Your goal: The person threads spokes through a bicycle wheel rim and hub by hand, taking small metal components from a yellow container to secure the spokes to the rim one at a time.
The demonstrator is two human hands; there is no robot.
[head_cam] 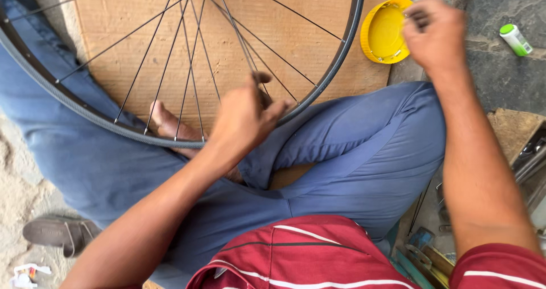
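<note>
Steel-spoked wheel (170,67), one; left hand (244,115) pinches spoke, right hand (435,30) closed over yellow lid (385,30).

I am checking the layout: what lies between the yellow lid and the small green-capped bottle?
In the head view, the right hand lies between the yellow lid and the bottle.

Bright soft daylight, faint shadows, right hand (435,30) slightly motion-blurred

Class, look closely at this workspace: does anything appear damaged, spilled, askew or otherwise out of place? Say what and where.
Nothing looks damaged or spilled. The bicycle wheel rests across the person's lap, its rim even and its spokes straight. The left hand grips a spoke near the rim. The right hand reaches to the yellow lid, which lies upturned on the ground.
</note>
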